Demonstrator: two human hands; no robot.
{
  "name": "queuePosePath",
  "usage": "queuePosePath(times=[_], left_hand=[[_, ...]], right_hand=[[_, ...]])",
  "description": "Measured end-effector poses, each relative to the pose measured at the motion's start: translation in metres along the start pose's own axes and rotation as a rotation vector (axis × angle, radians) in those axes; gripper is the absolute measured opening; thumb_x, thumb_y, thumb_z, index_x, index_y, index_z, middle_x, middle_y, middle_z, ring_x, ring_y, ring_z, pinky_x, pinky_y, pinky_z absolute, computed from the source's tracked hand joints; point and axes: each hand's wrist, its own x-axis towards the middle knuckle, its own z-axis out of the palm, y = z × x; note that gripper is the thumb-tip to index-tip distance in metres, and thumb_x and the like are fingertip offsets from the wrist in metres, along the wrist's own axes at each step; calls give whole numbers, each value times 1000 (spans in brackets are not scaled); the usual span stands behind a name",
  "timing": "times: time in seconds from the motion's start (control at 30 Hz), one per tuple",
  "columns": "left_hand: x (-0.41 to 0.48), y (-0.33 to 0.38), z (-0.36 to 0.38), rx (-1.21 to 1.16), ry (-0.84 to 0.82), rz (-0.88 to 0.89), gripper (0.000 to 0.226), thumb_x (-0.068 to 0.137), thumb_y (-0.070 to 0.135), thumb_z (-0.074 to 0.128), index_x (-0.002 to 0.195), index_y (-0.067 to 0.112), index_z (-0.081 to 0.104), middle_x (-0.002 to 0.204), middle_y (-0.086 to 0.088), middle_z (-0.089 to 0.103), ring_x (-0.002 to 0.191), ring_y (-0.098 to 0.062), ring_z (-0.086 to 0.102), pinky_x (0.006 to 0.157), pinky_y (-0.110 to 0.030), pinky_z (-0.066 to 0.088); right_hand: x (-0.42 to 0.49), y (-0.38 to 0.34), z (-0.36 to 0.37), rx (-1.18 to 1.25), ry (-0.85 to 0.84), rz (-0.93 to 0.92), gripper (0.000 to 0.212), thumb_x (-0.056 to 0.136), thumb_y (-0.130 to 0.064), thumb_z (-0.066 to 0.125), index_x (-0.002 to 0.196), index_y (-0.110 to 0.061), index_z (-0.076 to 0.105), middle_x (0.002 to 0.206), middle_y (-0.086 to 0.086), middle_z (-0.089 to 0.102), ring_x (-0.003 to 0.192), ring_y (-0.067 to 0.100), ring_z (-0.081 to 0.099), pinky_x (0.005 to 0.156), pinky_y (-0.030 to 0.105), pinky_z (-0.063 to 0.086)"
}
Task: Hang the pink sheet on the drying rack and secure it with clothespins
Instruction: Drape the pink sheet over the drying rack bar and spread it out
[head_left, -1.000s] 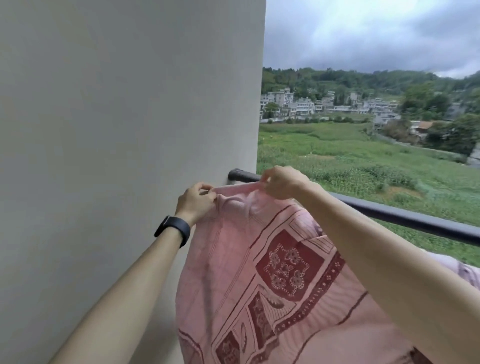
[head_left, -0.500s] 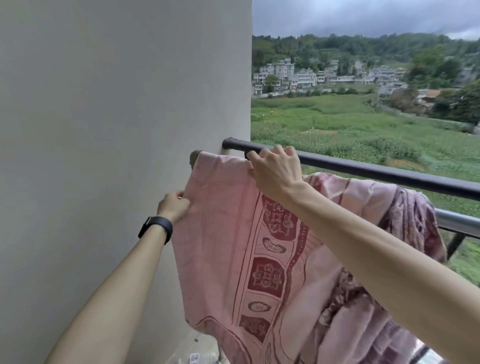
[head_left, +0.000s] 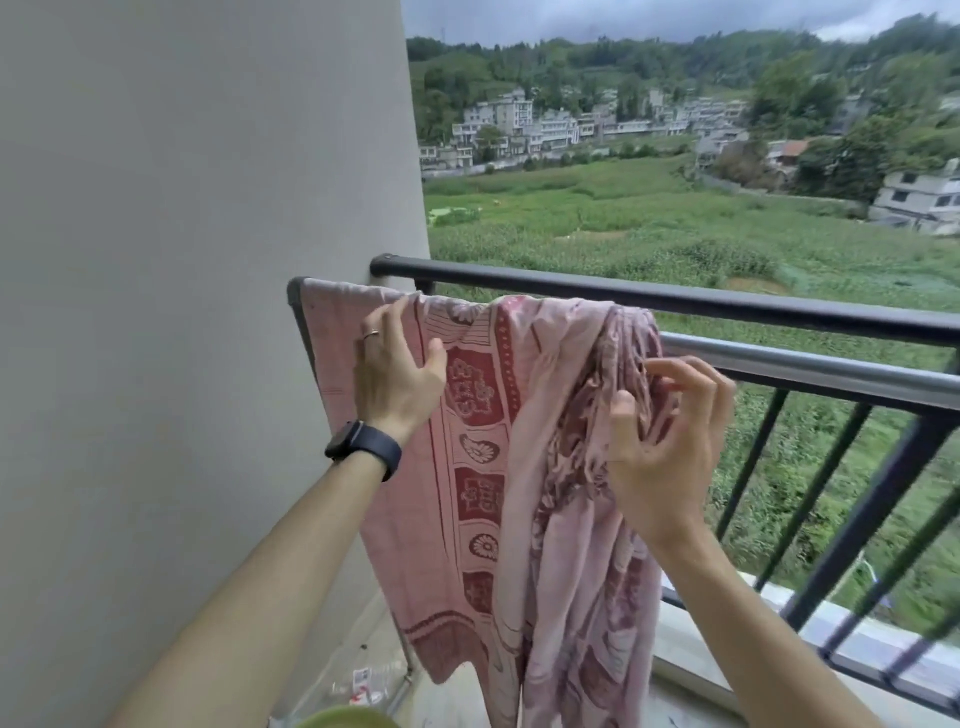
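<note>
Sheet (head_left: 483, 467) draped over the rack (head_left: 810, 361) bar, flat at its wall end, bunched rightward. Left hand (head_left: 392, 371) spread flat on the smooth part. Right hand (head_left: 665, 441) pinching the bunched folds. Bare bar runs free rightward; railing (head_left: 675, 296) just behind.

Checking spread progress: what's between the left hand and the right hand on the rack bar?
Head view: only pink sheet between the left hand and right hand, flat patterned panel then bunched folds. No clothespins visible.
</note>
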Motion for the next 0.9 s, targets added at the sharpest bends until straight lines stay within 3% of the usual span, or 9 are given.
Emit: queuePosePath(times=[0.07,0.2,0.27,0.4,0.5,0.57,0.67,0.8,0.9], left_hand=[[-7,24,13,43,-34,148,53,89,36,56,139,24,42,146,-6,40,131,-24,40,105,-43,40],[-8,57,35,195,-182,352,53,92,45,44,143,29,41,153,-3,37,142,-24,29,117,-51,19],[-4,64,42,261,-294,366,52,93,47,36,142,30,41,153,-2,39,144,-23,27,119,-54,13],[3,62,49,311,-333,360,51,94,52,31,140,34,42,145,0,45,141,-23,29,118,-56,12],[3,55,50,290,-338,383,55,92,54,32,141,31,40,144,0,44,139,-23,30,117,-55,16],[6,49,48,235,-312,373,57,92,57,30,141,31,40,145,0,43,138,-23,32,116,-51,21],[15,31,47,206,-283,324,59,94,58,26,143,27,39,149,-2,39,139,-23,31,117,-47,20],[33,10,46,314,-292,321,69,90,69,18,137,25,44,144,-5,45,138,-25,32,115,-50,21],[40,-1,48,351,-252,372,68,92,68,17,131,23,48,136,-9,51,133,-29,39,112,-55,24]], right_hand=[[-10,10,-20,-26,-41,266,39,90,-30,61,123,-14,49,119,-1,47,115,15,46,105,40,40],[-11,21,-44,192,-389,588,30,99,-44,53,121,-24,49,109,-8,64,101,10,65,96,46,54],[-4,18,-49,225,-442,552,30,97,-51,53,118,-29,53,107,-8,69,93,6,70,89,43,58],[22,2,-45,202,-463,500,56,87,-65,59,123,-23,52,108,-7,66,86,-4,67,71,16,54],[42,-10,-26,131,-553,632,71,74,-77,64,115,-20,60,105,-2,70,91,12,67,83,34,55],[50,-17,-12,90,-578,684,51,81,-64,67,99,-17,71,92,2,76,87,20,72,86,43,58],[65,-27,-7,-32,-489,597,30,85,-43,68,83,-13,72,78,3,76,77,24,73,80,47,60],[90,-31,-30,-36,-285,486,26,89,-31,63,83,-6,63,80,14,73,77,35,70,74,53,59],[95,-25,-54,56,-104,472,19,92,-28,62,84,-11,62,77,10,68,71,25,62,74,48,57]])
